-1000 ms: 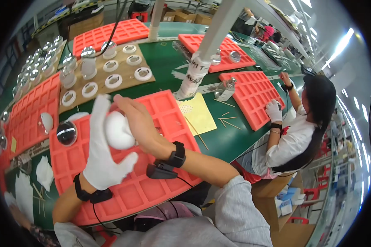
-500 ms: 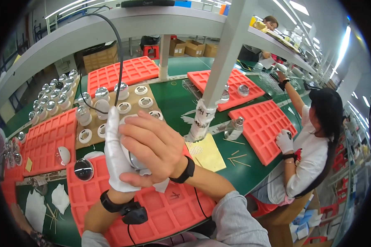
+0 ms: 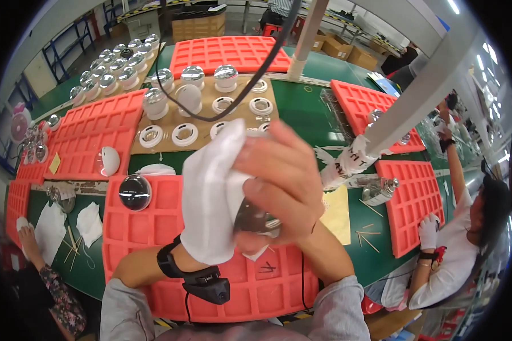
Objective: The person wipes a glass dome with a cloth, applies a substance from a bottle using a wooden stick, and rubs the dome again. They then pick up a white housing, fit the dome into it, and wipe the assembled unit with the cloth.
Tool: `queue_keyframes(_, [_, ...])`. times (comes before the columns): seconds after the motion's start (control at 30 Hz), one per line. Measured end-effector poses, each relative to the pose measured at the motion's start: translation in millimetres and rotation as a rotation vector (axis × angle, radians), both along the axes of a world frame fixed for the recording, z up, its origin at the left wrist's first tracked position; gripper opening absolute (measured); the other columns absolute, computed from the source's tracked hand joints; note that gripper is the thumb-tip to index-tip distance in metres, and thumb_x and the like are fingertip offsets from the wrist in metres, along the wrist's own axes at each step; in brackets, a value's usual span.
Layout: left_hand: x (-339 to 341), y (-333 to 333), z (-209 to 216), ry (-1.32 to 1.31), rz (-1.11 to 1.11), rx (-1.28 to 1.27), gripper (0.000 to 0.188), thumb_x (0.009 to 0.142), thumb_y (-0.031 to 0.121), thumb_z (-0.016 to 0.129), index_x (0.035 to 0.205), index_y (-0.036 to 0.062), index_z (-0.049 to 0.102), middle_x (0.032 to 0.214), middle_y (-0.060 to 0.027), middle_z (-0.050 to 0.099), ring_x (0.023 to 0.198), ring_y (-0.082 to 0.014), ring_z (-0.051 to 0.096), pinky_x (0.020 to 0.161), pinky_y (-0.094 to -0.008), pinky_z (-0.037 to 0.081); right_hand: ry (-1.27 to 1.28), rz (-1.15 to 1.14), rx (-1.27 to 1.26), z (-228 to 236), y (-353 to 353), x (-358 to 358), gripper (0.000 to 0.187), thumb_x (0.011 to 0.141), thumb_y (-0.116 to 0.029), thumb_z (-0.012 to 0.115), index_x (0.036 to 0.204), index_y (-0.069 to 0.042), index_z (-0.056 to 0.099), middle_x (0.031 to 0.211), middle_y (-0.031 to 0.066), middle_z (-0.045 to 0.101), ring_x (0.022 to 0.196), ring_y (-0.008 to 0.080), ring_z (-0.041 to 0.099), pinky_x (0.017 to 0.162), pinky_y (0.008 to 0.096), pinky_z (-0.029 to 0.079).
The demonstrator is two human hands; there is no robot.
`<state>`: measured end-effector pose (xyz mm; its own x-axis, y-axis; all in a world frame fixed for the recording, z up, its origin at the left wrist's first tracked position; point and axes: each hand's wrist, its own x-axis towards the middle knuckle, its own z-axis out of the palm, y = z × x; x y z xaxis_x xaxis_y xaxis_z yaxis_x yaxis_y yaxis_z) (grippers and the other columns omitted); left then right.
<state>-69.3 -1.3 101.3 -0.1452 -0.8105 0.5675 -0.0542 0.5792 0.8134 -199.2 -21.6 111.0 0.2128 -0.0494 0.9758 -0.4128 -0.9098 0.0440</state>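
A round unit with a white body and a shiny see-through dome [image 3: 256,217] is held between my two hands above a red tray [image 3: 165,278]. My left hand [image 3: 209,196], in a white glove, supports it from the left with fingers pointing up. Bare and slightly blurred, my right hand [image 3: 287,179] wraps round its right side, covering much of it. On the tray's upper left corner rests a dark-domed unit [image 3: 135,192].
White ring bases [image 3: 184,134] and domed units [image 3: 226,78] stand on cardboard [image 3: 202,149]. A black cable [image 3: 267,62] hangs across them. A post [image 3: 404,96], a clear bottle [image 3: 379,191] and wooden sticks [image 3: 370,240] are on the right. Co-workers' arms [image 3: 42,264] show at both sides.
My head view has shifted, so the bench sits differently in the picture. My right hand's fingers have turned upward round the unit, and more of its dome shows. Both hands still hold it.
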Motion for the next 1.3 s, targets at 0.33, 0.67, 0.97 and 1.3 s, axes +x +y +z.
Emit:
queue_keyframes(0.33, [-11, -12, 2, 0.064, 0.194, -0.478, 0.033, 0.097, 0.015, 0.055, 0.12, -0.0084, 0.057, 0.092, -0.015, 0.065, 0.074, -0.0259, 0.063, 0.066, -0.0368, 0.05, -0.172, 0.105, 0.199, 2, 12, 15, 0.03, 0.096, -0.031, 0.059, 0.1, -0.001, 0.06, 0.1, 0.0166, 0.069, 0.088, 0.0318, 0.068, 0.088, 0.0511, 0.054])
queue_keyframes(0.67, [-4, -14, -1, -0.14, 0.32, -0.449, 0.033, 0.094, 0.01, 0.06, 0.122, -0.005, 0.055, 0.089, -0.014, 0.063, 0.075, -0.0239, 0.062, 0.065, -0.0319, 0.05, -0.029, 0.092, 0.018, -17, -13, -2, 0.027, 0.092, -0.025, 0.063, 0.104, 0.0, 0.06, 0.098, 0.0155, 0.069, 0.087, 0.0328, 0.069, 0.095, 0.0519, 0.052])
queue_keyframes(0.97, [-20, -8, -2, 0.271, 0.067, -0.126, 0.033, 0.092, 0.008, 0.058, 0.122, -0.0031, 0.056, 0.091, -0.0156, 0.062, 0.082, -0.0289, 0.065, 0.07, -0.0347, 0.052, -0.43, -0.001, 0.403, 10, 13, 30, 0.034, 0.098, -0.023, 0.055, 0.122, 0.002, 0.051, 0.101, 0.0182, 0.067, 0.091, 0.0279, 0.069, 0.096, 0.0486, 0.052])
queue_keyframes(1.3, [-2, -32, -3, -0.168, 0.355, -0.576, 0.029, 0.097, 0.025, 0.06, 0.108, -0.0017, 0.063, 0.093, -0.014, 0.058, 0.079, -0.0275, 0.061, 0.07, -0.032, 0.05, 0.013, -0.099, -0.287, -21, -37, 10, 0.051, 0.099, -0.028, 0.057, 0.133, 0.008, 0.045, 0.113, 0.0243, 0.066, 0.105, 0.0384, 0.067, 0.097, 0.0502, 0.05])
